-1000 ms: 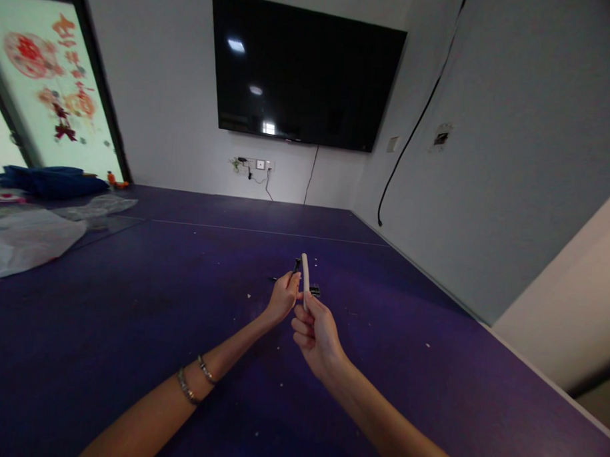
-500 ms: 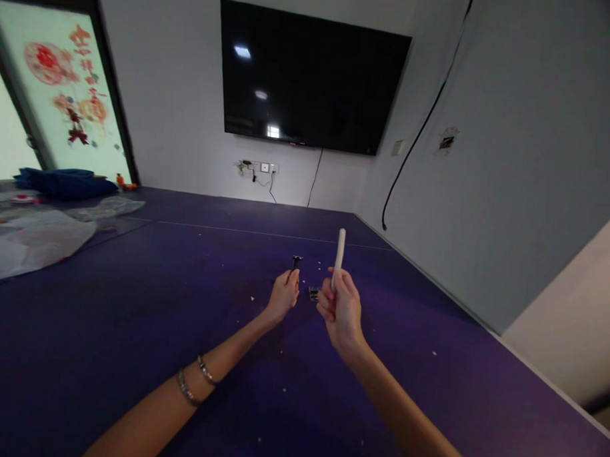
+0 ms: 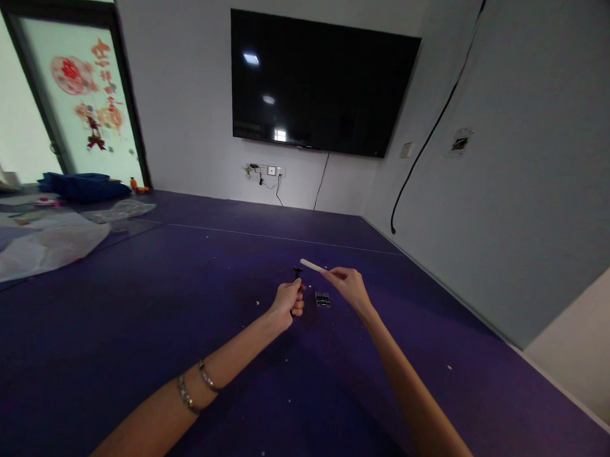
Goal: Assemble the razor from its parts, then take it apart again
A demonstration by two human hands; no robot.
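Note:
My left hand is closed around the handle of a black razor, its T-shaped head pointing up above the fist. Most of the handle is hidden in the fingers. In my right hand is a slim white stick with a rounded end, pinched at its near end. The stick slants left, and its tip is close to the razor head; whether they touch I cannot tell. Between and below the hands, a small dark case with black pieces in it lies on the purple floor.
White crumbs are scattered over the floor. Clear plastic sheeting and a dark blue cloth bundle lie at the left. A television hangs on the far wall above sockets. A black cable dangles along the right wall.
My right hand has tipped the white stick from upright to nearly level, its tip now by the razor head. The case shows more fully. The view has shifted slightly left.

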